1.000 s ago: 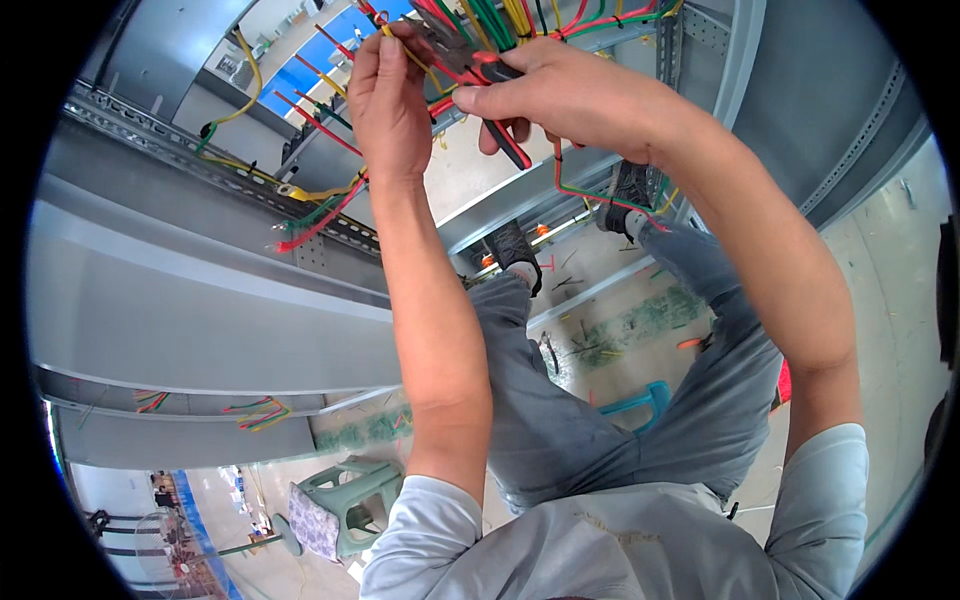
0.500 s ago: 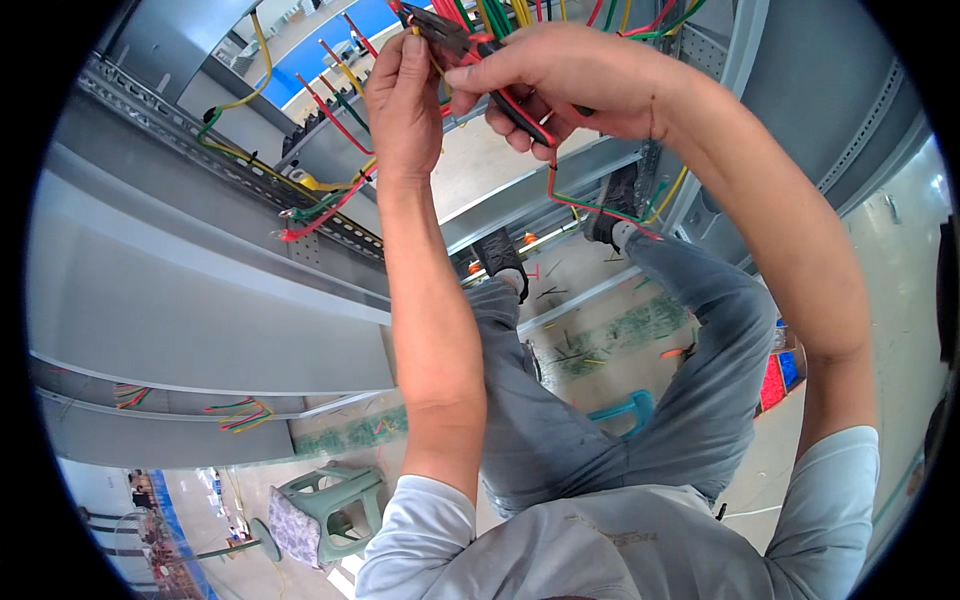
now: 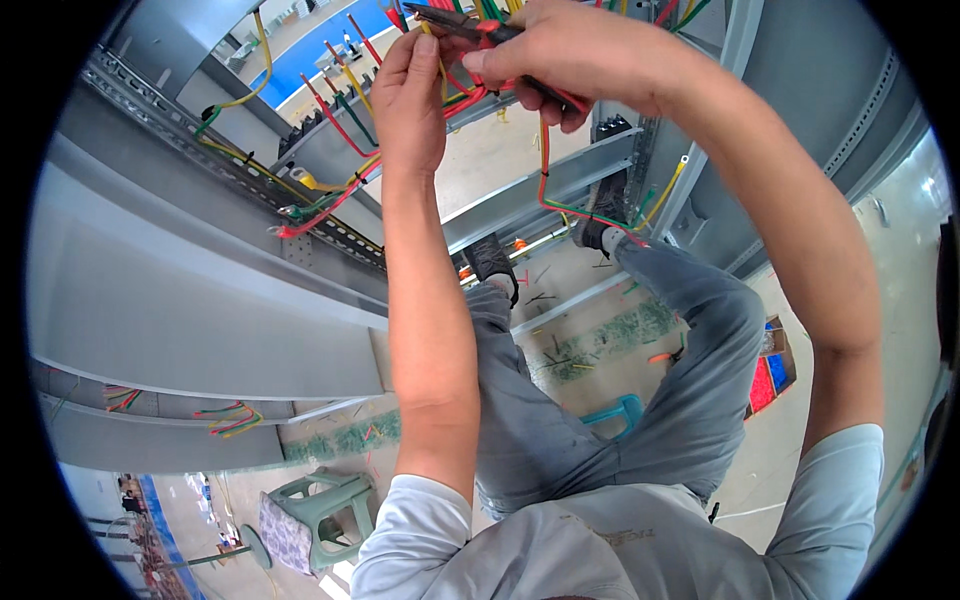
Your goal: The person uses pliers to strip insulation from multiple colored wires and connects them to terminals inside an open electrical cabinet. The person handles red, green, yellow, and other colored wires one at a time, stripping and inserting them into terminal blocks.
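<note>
At the top of the view my left hand (image 3: 412, 105) pinches a yellow wire (image 3: 427, 28) between thumb and fingers, its end pointing up. My right hand (image 3: 575, 55), palm turned down, is closed around a pair of pliers (image 3: 462, 24) with dark jaws and red-and-black handles. The jaws lie beside the tip of that wire, just above my left fingertips; whether they touch it I cannot tell. Behind both hands run red wires (image 3: 468, 100) together with green and yellow ones. Several stripped wire ends (image 3: 335, 118) stand up left of my left hand.
Grey cabinet panels (image 3: 200, 290) and a perforated rail (image 3: 240, 165) surround my arms. A crossbar (image 3: 540, 190) spans in front of my shoes. Wire scraps (image 3: 560, 350) litter the floor. A green stool (image 3: 325, 515) stands lower left, a box with red and blue parts (image 3: 768, 375) right.
The pliers have tilted flatter, and my right hand has moved slightly up and right. My left hand keeps its pinch near the same spot. The whole view has shifted a little.
</note>
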A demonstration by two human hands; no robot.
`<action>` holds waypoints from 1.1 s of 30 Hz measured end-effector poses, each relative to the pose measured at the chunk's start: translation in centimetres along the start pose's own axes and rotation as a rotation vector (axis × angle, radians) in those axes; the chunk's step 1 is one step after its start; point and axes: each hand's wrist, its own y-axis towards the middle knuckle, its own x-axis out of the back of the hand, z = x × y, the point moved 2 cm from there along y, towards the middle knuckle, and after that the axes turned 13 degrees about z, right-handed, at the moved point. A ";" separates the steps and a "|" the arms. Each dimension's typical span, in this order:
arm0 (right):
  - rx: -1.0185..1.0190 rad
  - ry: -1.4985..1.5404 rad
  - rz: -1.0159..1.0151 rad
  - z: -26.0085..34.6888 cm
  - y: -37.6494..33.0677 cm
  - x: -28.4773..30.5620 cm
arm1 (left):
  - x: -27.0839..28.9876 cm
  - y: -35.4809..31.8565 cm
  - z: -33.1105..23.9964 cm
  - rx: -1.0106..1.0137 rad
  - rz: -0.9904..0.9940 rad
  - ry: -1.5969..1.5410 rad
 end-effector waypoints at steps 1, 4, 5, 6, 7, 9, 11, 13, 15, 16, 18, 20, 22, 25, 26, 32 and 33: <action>0.030 -0.141 -0.155 0.0 -0.1 -0.8 | 0.1 -0.2 0.2 -0.017 -0.035 0.031; 0.026 -0.550 -0.438 -1.6 0.6 -1.0 | 0.5 -0.3 0.3 -0.069 -0.051 0.140; 0.005 -0.686 -0.505 -2.5 0.7 -1.0 | 0.5 -0.2 0.2 -0.067 -0.049 0.173; 0.036 -0.442 -0.461 -3.8 0.2 -1.6 | 0.4 -0.1 0.1 -0.066 -0.046 0.203; 0.086 -0.298 -0.459 -5.1 -0.4 -2.4 | 0.4 -0.3 0.0 -0.062 -0.043 0.236; 0.188 -0.005 -0.449 -8.0 -1.7 -4.2 | 0.5 -0.5 -0.7 -0.018 -0.020 0.363; 0.176 0.008 -0.354 -11.5 -3.6 -6.0 | 0.2 -1.1 -2.1 0.050 0.003 0.486; 0.106 0.170 -0.252 -15.9 -6.0 -8.9 | -0.6 -1.1 -3.3 0.127 0.035 0.584; 0.078 0.364 -0.246 -19.2 -8.5 -13.0 | -0.7 -1.3 -3.1 0.118 0.004 0.635; 0.048 0.455 -0.243 -21.5 -9.4 -14.9 | -0.8 -1.4 -3.2 0.112 -0.028 0.649; -0.013 0.628 -0.241 -25.6 -11.0 -18.7 | -0.6 -1.8 -3.1 0.058 -0.095 0.691; -0.071 0.820 -0.307 -29.4 -12.9 -22.3 | -0.9 -2.1 -2.0 0.010 -0.132 0.801; -0.114 0.980 -0.373 -33.1 -14.3 -25.8 | -1.1 -2.2 -1.1 -0.047 -0.175 0.963; -0.147 1.095 -0.441 -36.7 -15.7 -29.1 | -0.1 -2.0 -0.6 -0.035 -0.142 1.007; -0.141 1.113 -0.457 -37.5 -16.0 -29.8 | 0.4 -1.7 -0.9 0.006 -0.116 1.007; -0.108 1.135 -0.477 -38.1 -14.9 -29.3 | -0.8 -1.0 -2.6 0.220 0.023 1.158; -0.118 1.119 -0.472 -38.2 -14.9 -29.3 | -0.8 -1.1 -2.9 0.252 0.027 1.181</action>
